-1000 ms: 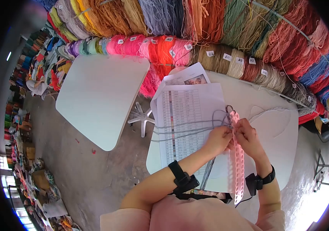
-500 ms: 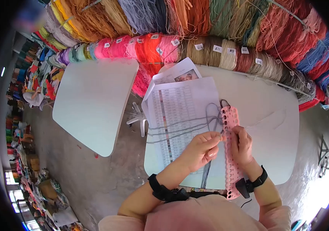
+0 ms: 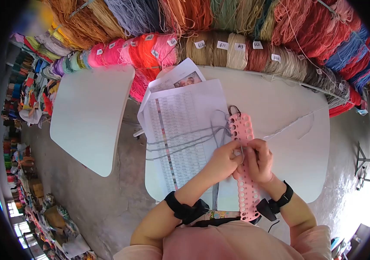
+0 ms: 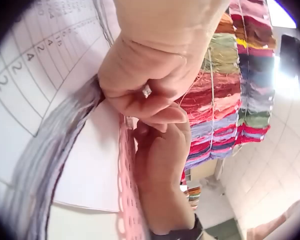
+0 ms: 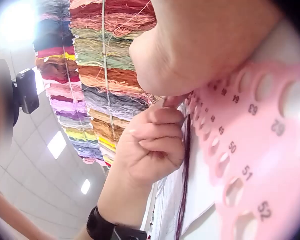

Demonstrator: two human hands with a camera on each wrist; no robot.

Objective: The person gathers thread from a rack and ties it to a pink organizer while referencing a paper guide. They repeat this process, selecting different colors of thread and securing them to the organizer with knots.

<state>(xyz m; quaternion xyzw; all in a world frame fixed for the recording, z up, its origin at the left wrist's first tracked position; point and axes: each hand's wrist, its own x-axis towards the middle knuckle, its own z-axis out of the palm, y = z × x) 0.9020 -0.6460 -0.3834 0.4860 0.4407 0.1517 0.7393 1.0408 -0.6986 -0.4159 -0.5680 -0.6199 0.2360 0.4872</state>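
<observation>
Pink card (image 3: pixel 242 125), grey thread (image 3: pixel 180 141) at paper (image 3: pixel 180 108) edge; bare table (image 3: pixel 293 164) right.

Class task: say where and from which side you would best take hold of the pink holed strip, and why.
Probably the bare lower half of the strip, pinched across its long edges from the right: it is long, flat and narrow, and grey threads trail leftwards from its upper holes.

Yarn wall (image 3: pixel 219 26): hanging in coloured skeins, 10 to 2 o'clock.
Side table (image 3: pixel 92 110): standing white at 9 o'clock.
Floor (image 3: pixel 107 203): lying grey at 7 o'clock.
Daylight (image 3: pixel 366 203): glaring at 4 o'clock.
</observation>
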